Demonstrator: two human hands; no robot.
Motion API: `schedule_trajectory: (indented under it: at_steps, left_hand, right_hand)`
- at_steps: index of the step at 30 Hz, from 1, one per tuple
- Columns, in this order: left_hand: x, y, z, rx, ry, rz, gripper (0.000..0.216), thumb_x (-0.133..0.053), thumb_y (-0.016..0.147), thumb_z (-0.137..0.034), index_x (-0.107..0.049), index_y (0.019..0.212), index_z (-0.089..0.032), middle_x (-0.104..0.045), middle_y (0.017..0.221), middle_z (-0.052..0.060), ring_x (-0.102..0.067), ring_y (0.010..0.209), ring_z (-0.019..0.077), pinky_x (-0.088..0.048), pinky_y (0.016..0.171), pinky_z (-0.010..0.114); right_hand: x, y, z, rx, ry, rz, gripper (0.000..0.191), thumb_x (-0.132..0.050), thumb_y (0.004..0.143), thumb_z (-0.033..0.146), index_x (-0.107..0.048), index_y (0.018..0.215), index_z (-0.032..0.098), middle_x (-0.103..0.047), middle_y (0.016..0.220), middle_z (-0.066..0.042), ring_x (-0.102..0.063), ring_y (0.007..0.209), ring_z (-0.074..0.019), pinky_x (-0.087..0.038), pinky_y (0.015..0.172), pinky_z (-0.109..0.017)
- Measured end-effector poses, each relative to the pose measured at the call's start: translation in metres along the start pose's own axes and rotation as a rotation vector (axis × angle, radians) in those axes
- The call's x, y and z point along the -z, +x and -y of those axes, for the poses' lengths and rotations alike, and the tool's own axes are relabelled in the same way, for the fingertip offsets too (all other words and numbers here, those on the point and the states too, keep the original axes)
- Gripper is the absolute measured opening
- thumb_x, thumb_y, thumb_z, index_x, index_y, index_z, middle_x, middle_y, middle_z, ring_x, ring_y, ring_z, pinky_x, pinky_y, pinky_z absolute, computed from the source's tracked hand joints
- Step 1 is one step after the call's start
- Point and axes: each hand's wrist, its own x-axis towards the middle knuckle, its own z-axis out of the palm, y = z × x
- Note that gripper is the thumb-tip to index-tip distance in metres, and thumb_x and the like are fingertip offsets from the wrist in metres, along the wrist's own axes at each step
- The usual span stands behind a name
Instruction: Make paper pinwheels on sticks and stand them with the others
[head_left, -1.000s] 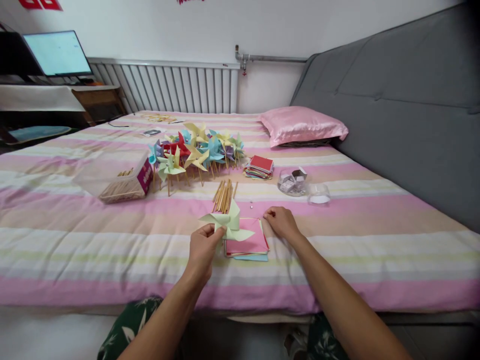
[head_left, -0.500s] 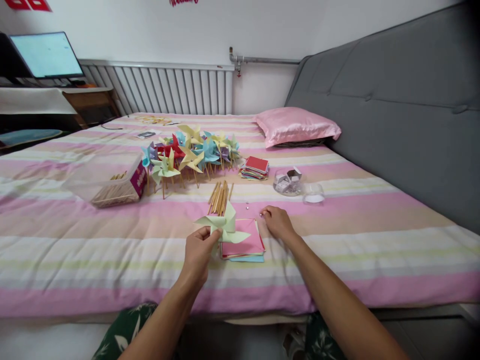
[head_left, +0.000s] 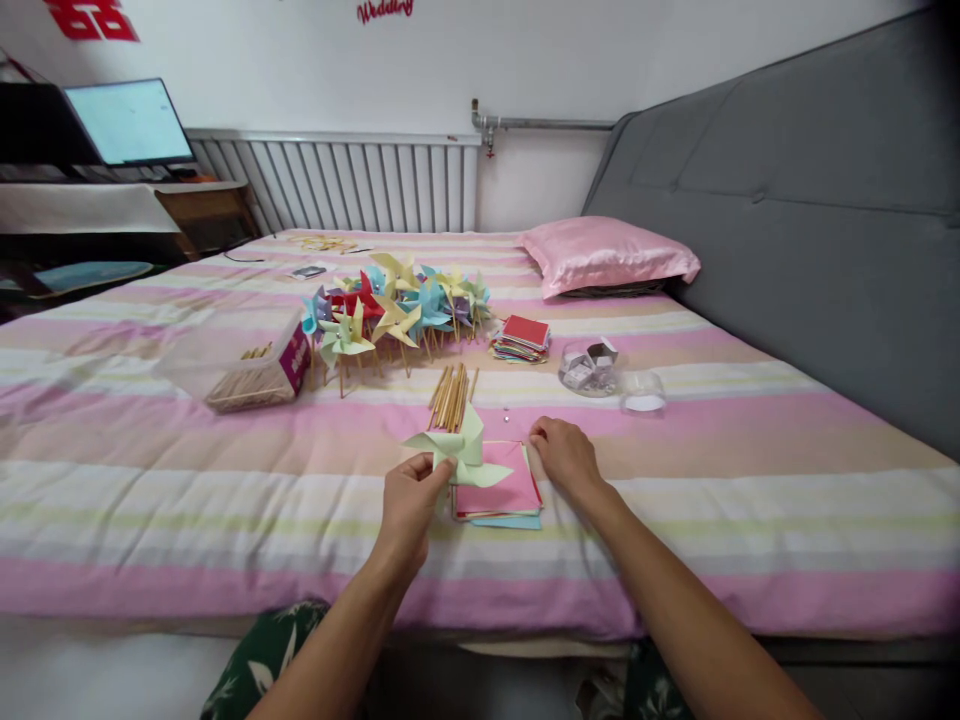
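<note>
My left hand [head_left: 415, 500] pinches a pale green paper pinwheel [head_left: 472, 462] over a stack of coloured paper squares [head_left: 506, 490], pink on top. My right hand [head_left: 564, 452] rests on the bed just right of that stack, its fingers closed together; whatever lies at the fingertips is hidden. Small shiny pieces [head_left: 506, 419] lie on the sheet to the left of the right hand. Beyond the pinwheel is a bundle of thin wooden sticks [head_left: 451, 398]. Several finished pinwheels on sticks [head_left: 397, 315] stand grouped farther back.
A clear plastic box [head_left: 251, 375] of sticks sits at left. Another pile of paper squares [head_left: 523, 338] has red on top. A clear dish [head_left: 590, 366] with small boxes and a roll of clear tape [head_left: 643, 392] lie at right. Behind are a pink pillow [head_left: 609, 255] and grey headboard [head_left: 795, 190].
The view has shifted slightly, so everything sits farther right. My right fingertips now cover the small shiny piece that showed beside them. My left hand still holds the pinwheel.
</note>
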Motion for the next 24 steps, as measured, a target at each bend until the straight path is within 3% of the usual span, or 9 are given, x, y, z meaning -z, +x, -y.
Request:
schedule_trajectory:
  at_steps: [5,7,10,15,24]
  left_hand:
    - [-0.001,0.0,-0.001,-0.014,0.012,-0.004,0.019,-0.071,0.06,-0.029,-0.065,0.063,-0.012,-0.059,0.056,-0.001,-0.046,0.05,0.0074,-0.033,0.049,0.019]
    - [-0.002,-0.001,-0.002,-0.01,0.008,-0.011,0.019,-0.071,0.06,-0.03,-0.065,0.062,-0.012,-0.058,0.055,-0.002,-0.044,0.048,0.0069,-0.032,0.048,0.019]
    - [-0.004,-0.004,-0.002,-0.019,0.0,-0.014,0.02,-0.071,0.06,-0.03,-0.065,0.061,-0.012,-0.058,0.053,-0.001,-0.044,0.046,0.0077,-0.031,0.046,0.02]
    - [-0.007,-0.006,0.0,-0.042,0.001,0.013,0.022,-0.072,0.06,-0.032,-0.064,0.061,-0.012,-0.06,0.054,0.0,-0.048,0.05,0.0096,-0.034,0.049,0.02]
    - [-0.011,-0.013,0.002,-0.093,-0.004,0.094,0.026,-0.07,0.062,-0.031,-0.054,0.05,-0.013,-0.047,0.046,-0.005,-0.037,0.045,0.0062,-0.028,0.046,0.019]
  right_hand:
    - [0.022,-0.02,0.016,0.078,0.221,-0.025,0.018,-0.049,0.085,0.031,-0.064,0.086,0.019,-0.068,0.082,-0.002,-0.059,0.065,-0.0135,-0.043,0.062,-0.023]
    - [0.028,-0.032,0.027,0.121,0.536,-0.051,0.02,-0.054,0.082,0.035,-0.063,0.084,0.017,-0.067,0.078,-0.003,-0.055,0.06,-0.0132,-0.042,0.056,-0.023]
    - [0.03,-0.05,0.046,0.171,0.76,-0.009,0.019,-0.059,0.08,0.036,-0.063,0.081,0.017,-0.063,0.07,-0.001,-0.049,0.055,-0.0116,-0.038,0.051,-0.022]
    - [0.02,-0.068,0.065,0.234,0.779,0.06,0.013,-0.057,0.082,0.03,-0.064,0.081,0.019,-0.058,0.064,0.001,-0.042,0.048,-0.0095,-0.034,0.048,-0.022]
    - [0.013,-0.075,0.072,0.321,0.714,-0.066,0.009,-0.06,0.082,0.025,-0.069,0.081,0.022,-0.057,0.076,-0.001,-0.05,0.062,-0.0123,-0.04,0.057,-0.024]
